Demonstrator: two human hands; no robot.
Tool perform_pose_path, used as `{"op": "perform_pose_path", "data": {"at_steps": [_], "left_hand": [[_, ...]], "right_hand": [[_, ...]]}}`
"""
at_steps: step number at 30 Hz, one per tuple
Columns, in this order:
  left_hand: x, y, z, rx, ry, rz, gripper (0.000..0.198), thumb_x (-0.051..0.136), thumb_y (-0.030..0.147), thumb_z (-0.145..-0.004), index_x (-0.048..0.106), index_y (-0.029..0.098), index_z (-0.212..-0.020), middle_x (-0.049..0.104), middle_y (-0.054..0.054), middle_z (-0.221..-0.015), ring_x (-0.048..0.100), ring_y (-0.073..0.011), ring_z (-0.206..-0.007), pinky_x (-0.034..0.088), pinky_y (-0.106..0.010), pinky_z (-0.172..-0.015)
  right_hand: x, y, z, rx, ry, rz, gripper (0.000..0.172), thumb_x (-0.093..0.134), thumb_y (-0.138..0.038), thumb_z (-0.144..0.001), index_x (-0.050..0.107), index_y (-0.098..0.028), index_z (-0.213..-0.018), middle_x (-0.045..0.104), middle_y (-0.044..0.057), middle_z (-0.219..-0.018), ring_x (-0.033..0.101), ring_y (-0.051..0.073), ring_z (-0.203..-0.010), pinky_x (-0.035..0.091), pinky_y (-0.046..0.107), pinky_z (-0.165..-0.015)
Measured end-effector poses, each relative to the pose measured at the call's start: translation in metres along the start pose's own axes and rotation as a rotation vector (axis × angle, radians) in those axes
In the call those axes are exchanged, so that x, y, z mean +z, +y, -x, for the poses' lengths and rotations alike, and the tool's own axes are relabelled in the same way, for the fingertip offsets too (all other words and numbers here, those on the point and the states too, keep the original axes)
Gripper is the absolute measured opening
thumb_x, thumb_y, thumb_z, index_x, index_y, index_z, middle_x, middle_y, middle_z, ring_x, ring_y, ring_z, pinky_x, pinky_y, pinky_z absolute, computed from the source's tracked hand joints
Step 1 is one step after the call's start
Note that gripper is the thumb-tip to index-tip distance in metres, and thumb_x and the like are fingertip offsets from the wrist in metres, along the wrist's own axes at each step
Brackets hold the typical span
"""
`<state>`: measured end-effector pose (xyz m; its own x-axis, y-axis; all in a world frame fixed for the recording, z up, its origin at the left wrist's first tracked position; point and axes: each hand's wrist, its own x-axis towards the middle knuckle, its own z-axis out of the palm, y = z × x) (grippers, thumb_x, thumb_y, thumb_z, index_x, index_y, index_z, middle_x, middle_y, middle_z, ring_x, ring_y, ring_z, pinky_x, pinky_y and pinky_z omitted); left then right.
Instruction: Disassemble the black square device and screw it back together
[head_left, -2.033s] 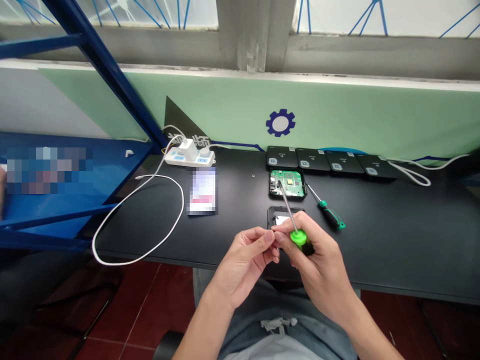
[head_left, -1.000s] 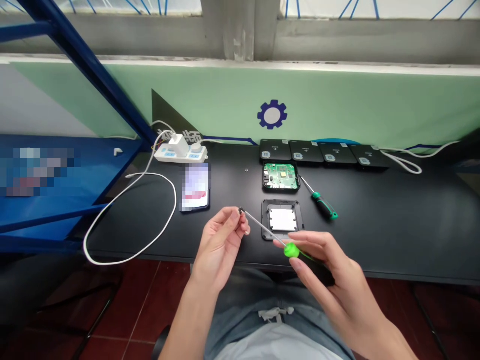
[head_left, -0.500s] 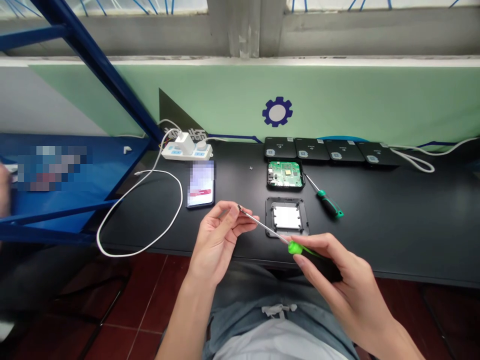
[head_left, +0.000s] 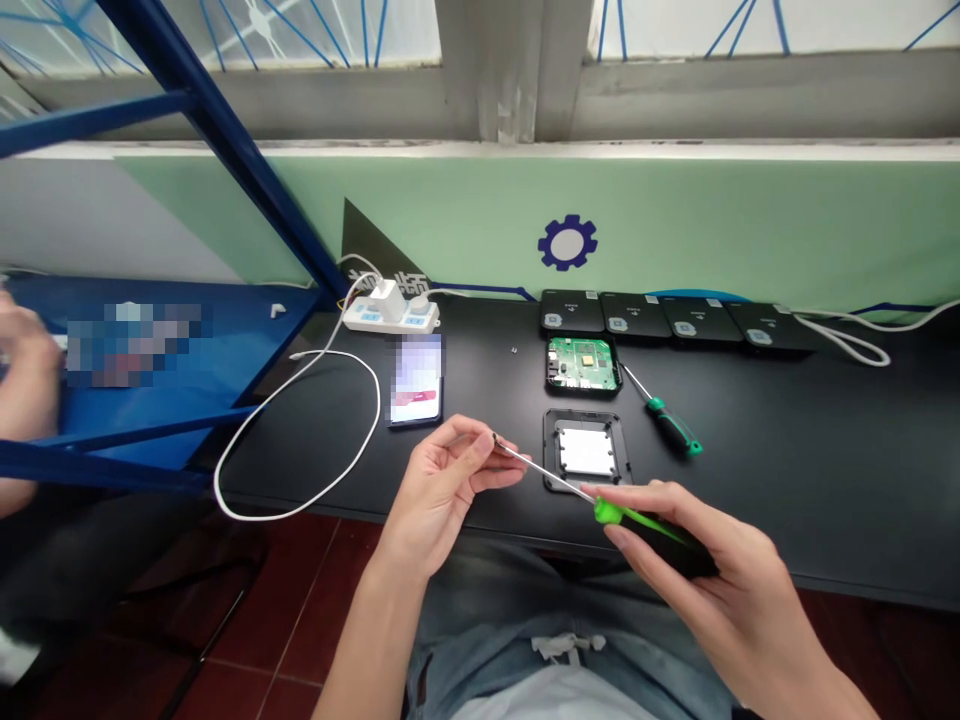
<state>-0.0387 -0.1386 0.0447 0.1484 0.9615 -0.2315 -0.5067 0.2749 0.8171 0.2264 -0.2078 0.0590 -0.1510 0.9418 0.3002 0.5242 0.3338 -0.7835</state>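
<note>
A: Right hand [head_left: 705, 575] out over the near edge of the surface [head_left: 825, 470], and the grip is closed on a screwdriver [head_left: 637, 525]. Fingers are wrapped round the green-and-black handle, with the thumb lying along the top.

B: And the shaft runs up and to the left, straight into the left hand [head_left: 442, 485]. That grip is narrowed to a pinch, thumb and forefinger fingertips [head_left: 480, 435] meeting at the very tip of the metal.

A: Anything between those fingertips?

B: Can't tell, it's too small to make out. The other fingers are curled loosely underneath, touching nothing.

A: So the tool is in the air, both hands on it, just above the near edge and clear of the surface.

B: Right behind it lies a black cover [head_left: 586, 452], flat, with a pale square in its middle. Beyond that is an opened box showing a green circuit board [head_left: 583, 365].

A: A second screwdriver [head_left: 671, 420] lies just right of those two, untouched. Four closed black boxes [head_left: 679, 322] are lined up along the far edge.

B: To the left there's a phone [head_left: 416, 385], and a power strip [head_left: 390, 315] near the far left corner. A white cable [head_left: 300, 440] loops out to the left edge.

A: And another person's hand [head_left: 22, 370] shows at the far left, by the blue shelf [head_left: 225, 330].
</note>
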Motion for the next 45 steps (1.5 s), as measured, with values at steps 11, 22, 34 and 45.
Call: {"op": "perform_pose_path", "data": {"at_steps": [11, 22, 34, 45], "left_hand": [[0.007, -0.001, 0.001, 0.07, 0.006, -0.03, 0.035, 0.105, 0.04, -0.089, 0.079, 0.018, -0.095, 0.088, -0.006, -0.091, 0.089, -0.0231, -0.082, 0.075, -0.03, -0.078], [0.01, -0.003, -0.003, 0.097, 0.041, 0.005, 0.033, 0.104, 0.039, -0.089, 0.079, 0.019, -0.097, 0.084, -0.004, -0.095, 0.085, -0.0217, -0.089, 0.072, -0.03, -0.076], [0.008, -0.003, -0.005, 0.098, 0.132, 0.197, 0.026, 0.085, 0.029, -0.098, 0.065, 0.019, -0.084, 0.07, -0.003, -0.089, 0.069, -0.0157, -0.079, 0.06, -0.026, -0.073], [0.018, -0.007, -0.004, -0.21, -0.077, 0.416, 0.038, 0.067, 0.022, -0.101, 0.049, 0.021, -0.068, 0.037, 0.006, -0.062, 0.031, -0.0081, -0.052, 0.04, -0.021, -0.053]], "right_hand": [[0.009, -0.003, 0.002, 0.036, 0.138, -0.1, 0.017, 0.083, -0.031, -0.106, 0.091, -0.033, -0.121, 0.089, 0.004, -0.12, 0.088, 0.025, -0.109, 0.074, 0.031, -0.094], [0.013, -0.004, 0.004, 0.064, 0.152, -0.115, 0.015, 0.083, -0.031, -0.106, 0.091, -0.033, -0.118, 0.089, 0.003, -0.118, 0.087, 0.023, -0.107, 0.073, 0.031, -0.097], [0.007, -0.007, 0.009, 0.124, 0.199, -0.063, 0.013, 0.081, -0.036, -0.107, 0.09, -0.032, -0.115, 0.089, 0.003, -0.117, 0.087, 0.023, -0.105, 0.072, 0.027, -0.094], [-0.002, -0.01, 0.013, 0.203, 0.205, -0.016, 0.013, 0.083, -0.043, -0.107, 0.09, -0.036, -0.114, 0.09, -0.001, -0.118, 0.087, 0.021, -0.106, 0.07, 0.023, -0.098]]}}
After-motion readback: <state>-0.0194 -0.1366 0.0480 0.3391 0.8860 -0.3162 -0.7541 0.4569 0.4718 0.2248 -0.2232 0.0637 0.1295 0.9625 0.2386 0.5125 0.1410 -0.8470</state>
